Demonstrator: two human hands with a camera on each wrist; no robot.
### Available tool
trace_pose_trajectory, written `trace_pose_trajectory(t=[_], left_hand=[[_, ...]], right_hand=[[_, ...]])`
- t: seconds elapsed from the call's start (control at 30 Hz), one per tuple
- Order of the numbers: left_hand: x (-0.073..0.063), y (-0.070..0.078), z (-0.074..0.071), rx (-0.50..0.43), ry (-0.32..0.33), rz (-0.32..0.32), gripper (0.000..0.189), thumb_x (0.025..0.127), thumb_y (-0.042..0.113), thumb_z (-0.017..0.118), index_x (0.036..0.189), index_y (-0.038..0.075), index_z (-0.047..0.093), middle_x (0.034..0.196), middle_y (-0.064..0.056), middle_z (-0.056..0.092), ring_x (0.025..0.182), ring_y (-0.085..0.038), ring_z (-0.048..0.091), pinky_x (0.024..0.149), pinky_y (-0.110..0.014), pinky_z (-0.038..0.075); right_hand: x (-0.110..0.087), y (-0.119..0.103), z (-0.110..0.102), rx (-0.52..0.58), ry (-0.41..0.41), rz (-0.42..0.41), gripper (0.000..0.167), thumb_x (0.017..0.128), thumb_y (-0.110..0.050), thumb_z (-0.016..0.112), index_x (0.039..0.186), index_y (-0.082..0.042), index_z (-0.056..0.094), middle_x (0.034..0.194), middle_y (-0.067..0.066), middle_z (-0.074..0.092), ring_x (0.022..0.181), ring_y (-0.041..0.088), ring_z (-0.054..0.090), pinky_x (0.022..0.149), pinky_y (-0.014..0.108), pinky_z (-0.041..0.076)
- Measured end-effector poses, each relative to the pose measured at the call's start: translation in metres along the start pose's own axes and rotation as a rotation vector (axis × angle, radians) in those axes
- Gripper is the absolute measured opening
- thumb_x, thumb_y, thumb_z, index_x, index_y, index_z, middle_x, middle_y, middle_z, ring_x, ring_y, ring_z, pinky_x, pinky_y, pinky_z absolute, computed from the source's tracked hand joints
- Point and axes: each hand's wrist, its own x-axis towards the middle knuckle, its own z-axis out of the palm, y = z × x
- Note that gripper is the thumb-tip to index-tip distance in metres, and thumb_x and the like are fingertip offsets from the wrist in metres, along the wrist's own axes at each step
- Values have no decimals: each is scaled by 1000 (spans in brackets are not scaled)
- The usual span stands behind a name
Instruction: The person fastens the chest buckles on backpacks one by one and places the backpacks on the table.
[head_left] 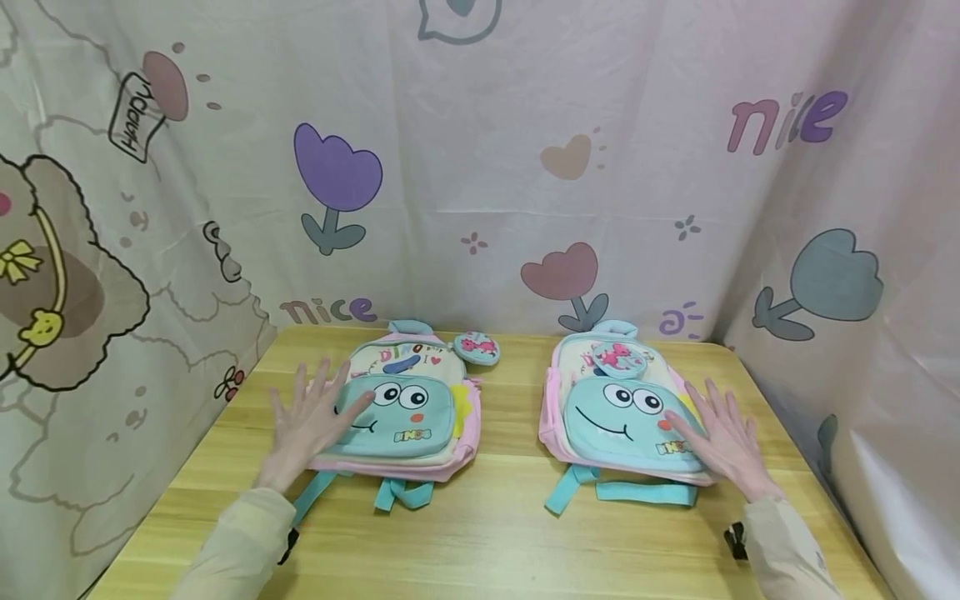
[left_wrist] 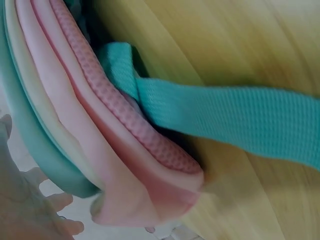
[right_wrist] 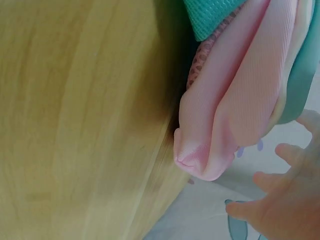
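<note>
Two small children's backpacks lie on the wooden table, each with a teal front pocket bearing a cartoon face and pink sides. Over the left edge of the left backpack (head_left: 420, 425) is my left hand (head_left: 311, 421), its fingers spread and straight. My right hand (head_left: 723, 437) is likewise spread over the right side of the right backpack (head_left: 600, 408). Whether either palm touches the fabric I cannot tell. The left wrist view shows the pink side (left_wrist: 115, 165) and a teal strap (left_wrist: 215, 110); the right wrist view shows another pink side (right_wrist: 240, 95).
A round tag (head_left: 477, 348) lies at the left backpack's top corner; another round tag (head_left: 619, 360) rests on the right one. Teal straps (head_left: 645, 492) trail onto the table (head_left: 495, 533). A printed curtain (head_left: 465, 167) hangs behind and along both sides.
</note>
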Motion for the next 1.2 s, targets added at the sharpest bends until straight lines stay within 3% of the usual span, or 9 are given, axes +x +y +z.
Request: trace_pose_trajectory(t=[0.2, 0.47, 0.73, 1.07, 1.2], left_hand=[[-4, 13, 3, -1, -1, -2, 90, 95, 76, 35, 162, 20, 16, 170, -18, 2, 153, -49, -13, 109, -78, -19], [-8, 32, 11, 23, 18, 26, 88, 95, 75, 36, 162, 20, 21, 170, -17, 10, 155, -48, -6, 112, -79, -11], [-15, 60, 22, 12, 23, 52, 88, 94, 74, 43, 162, 22, 20, 171, -12, 10, 156, -44, -4, 117, -75, -7], [-21, 97, 44, 10, 16, 111, 84, 93, 73, 45, 161, 26, 26, 170, -7, 16, 157, -41, 1, 120, -72, -1], [-22, 114, 51, 12, 7, 132, 83, 93, 73, 44, 161, 28, 25, 170, -5, 19, 158, -40, 4, 121, -70, 2]], right_hand=[[1, 7, -3, 89, 23, -24, 82, 102, -58, 38, 161, -7, 13, 165, 33, -6, 146, 63, -4, 107, 83, 5], [1, 14, -4, 208, 8, 12, 83, 102, -56, 42, 161, -6, 11, 164, 34, -7, 147, 62, 1, 108, 82, 8], [-1, 20, -8, 387, -56, 100, 86, 101, -56, 45, 163, -13, 3, 165, 29, -15, 148, 60, -6, 109, 82, 5], [-7, 28, -9, 524, -87, 222, 93, 99, -55, 53, 163, -16, -2, 167, 27, -7, 146, 55, 15, 110, 72, 24], [-9, 31, -9, 601, -111, 273, 94, 99, -55, 55, 162, -18, -4, 168, 25, -11, 148, 52, 16, 115, 66, 24]])
